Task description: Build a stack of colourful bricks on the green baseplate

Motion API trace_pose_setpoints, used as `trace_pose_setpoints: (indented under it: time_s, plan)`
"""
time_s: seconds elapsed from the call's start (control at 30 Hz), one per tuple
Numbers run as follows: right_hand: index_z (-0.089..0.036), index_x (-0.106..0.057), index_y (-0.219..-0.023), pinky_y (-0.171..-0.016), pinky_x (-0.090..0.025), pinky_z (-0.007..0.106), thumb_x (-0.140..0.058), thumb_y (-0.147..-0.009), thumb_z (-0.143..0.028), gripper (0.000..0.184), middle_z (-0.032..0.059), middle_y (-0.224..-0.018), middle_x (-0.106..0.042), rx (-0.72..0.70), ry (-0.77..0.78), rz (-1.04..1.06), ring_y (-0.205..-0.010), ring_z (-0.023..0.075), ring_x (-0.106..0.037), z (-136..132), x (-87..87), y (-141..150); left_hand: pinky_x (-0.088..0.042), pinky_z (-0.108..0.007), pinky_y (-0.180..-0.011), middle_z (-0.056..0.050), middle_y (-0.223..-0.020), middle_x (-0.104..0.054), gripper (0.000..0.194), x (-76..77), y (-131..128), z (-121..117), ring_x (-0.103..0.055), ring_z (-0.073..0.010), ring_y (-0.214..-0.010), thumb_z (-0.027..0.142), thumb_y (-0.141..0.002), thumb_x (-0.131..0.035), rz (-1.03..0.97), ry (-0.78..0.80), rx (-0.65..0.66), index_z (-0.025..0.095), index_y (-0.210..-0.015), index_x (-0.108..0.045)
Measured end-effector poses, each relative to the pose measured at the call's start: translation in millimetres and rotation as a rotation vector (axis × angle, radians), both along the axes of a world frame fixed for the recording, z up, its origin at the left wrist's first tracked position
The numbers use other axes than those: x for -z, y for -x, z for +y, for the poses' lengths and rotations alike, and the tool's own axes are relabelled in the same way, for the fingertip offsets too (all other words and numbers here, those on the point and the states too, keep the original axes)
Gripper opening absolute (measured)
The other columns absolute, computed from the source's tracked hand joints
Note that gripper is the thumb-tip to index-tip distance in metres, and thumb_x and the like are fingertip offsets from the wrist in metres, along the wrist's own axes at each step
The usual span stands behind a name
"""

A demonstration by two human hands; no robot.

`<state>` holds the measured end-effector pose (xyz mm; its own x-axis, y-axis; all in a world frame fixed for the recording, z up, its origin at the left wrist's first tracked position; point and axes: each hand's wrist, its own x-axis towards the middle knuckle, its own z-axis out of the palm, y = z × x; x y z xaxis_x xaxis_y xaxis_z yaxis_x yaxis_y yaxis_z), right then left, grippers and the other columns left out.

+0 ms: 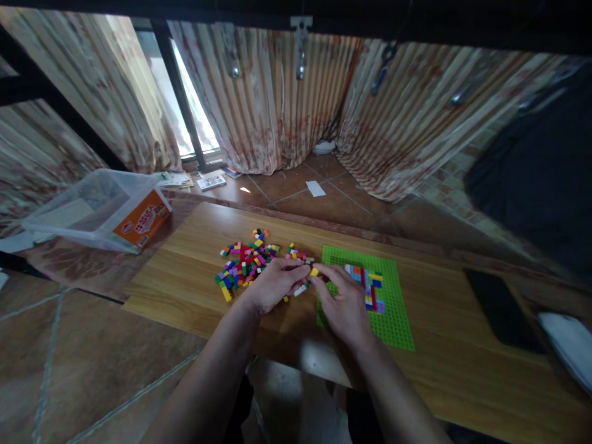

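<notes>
The right hand pinches a small yellow plastic brick, what the left hand holds is unclear, and a clear plastic bin bears an orange label with blurred white characters

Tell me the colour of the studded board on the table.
The board is bright green, seen best in the head view.

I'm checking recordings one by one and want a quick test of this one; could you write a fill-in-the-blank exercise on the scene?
1. At the fingertips of the left hand and right hand is a small brick coloured ____.
2. The studded baseplate on the wooden table is ____.
3. In the picture, the loose brick pile lies to the ____ of the baseplate.
4. The see-through box bears a mostly ____ label.

Missing words: yellow; green; left; orange.
</notes>
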<state>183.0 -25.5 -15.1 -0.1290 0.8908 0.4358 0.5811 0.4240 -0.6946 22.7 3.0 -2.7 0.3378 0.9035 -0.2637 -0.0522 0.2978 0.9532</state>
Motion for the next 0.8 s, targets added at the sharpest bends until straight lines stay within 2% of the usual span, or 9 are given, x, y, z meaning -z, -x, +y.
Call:
trace_pose_setpoints:
  time_s: [0.13, 0.23, 0.37, 0.57, 0.67, 0.8]
  plan:
    - [-0.017, -0.069, -0.11, -0.087, -0.051, 0.036, -0.05, -0.095, -0.032, 0.028, 0.0093, -0.104, -0.071, 0.15, 0.029, -0.085, -0.095, 0.0209, -0.065, 5.0, -6.2, -39.9, -0.029, -0.022, -0.053, 0.004, -0.058, -0.047, 0.034, 3.7, 0.6, 2.2, -0.04, -0.0091, -0.056, 0.042, -0.085, -0.058, 0.274, -0.212, -0.014, 0.015, -0.063, -0.057]
    - [-0.018, -0.071, -0.105, -0.078, -0.053, 0.036, -0.051, -0.092, -0.039, 0.031, 0.0092, -0.099, -0.071, 0.303, 0.081, -0.102, -0.083, 0.0207, -0.065, 8.3, -6.0, -84.6, -0.036, -0.023, -0.061, 0.002, -0.064, -0.056, 0.03, 5.3, 2.2, 4.4, -0.05, -0.0116, -0.064, 0.031, -0.088, -0.052, 0.494, -0.366, -0.01, 0.015, -0.065, -0.06]
    - [-0.016, -0.072, -0.102, -0.075, -0.053, 0.036, -0.052, -0.087, -0.041, 0.035, 0.0109, -0.096, -0.072, 0.368, 0.175, -0.154, -0.081, 0.0223, -0.066, 5.5, -1.6, -123.7, -0.042, -0.025, -0.069, -0.003, -0.079, -0.07, 0.027, 5.4, 1.5, 5.7, -0.062, -0.0162, -0.076, 0.024, -0.09, -0.047, 0.684, -0.429, 0.002, 0.015, -0.077, -0.07]
    - [-0.017, -0.072, -0.102, -0.079, -0.053, 0.038, -0.05, -0.086, -0.039, 0.035, 0.011, -0.096, -0.073, 0.302, 0.229, -0.223, -0.084, 0.0234, -0.068, -2.1, 0.1, -122.1, -0.049, -0.028, -0.085, -0.008, -0.102, -0.076, 0.029, 8.5, -3.4, 6.7, -0.069, -0.0204, -0.095, 0.022, -0.092, -0.046, 0.85, -0.447, -0.047, 0.017, -0.099, -0.075]
    - [-0.018, -0.072, -0.101, -0.077, -0.053, 0.038, -0.049, -0.084, -0.036, 0.034, 0.0106, -0.095, -0.072, 0.305, 0.265, -0.251, -0.08, 0.0228, -0.067, -2.2, 0.4, -115.6, -0.049, -0.029, -0.09, -0.008, -0.11, -0.075, 0.03, 9.5, -5.6, 7.3, -0.069, -0.0211, -0.102, 0.022, -0.093, -0.047, 0.904, -0.458, -0.049, 0.018, -0.102, -0.075]
    - [-0.018, -0.072, -0.102, -0.075, -0.052, 0.038, -0.047, -0.084, -0.032, 0.034, 0.01, -0.091, -0.072, 0.318, 0.265, -0.308, -0.076, 0.0221, -0.066, -0.7, 2.6, -109.9, -0.05, -0.029, -0.087, -0.007, -0.109, -0.075, 0.03, 9.7, -6.5, 7.4, -0.07, -0.0213, -0.101, 0.023, -0.094, -0.046, 0.951, -0.466, -0.044, 0.02, -0.102, -0.075]
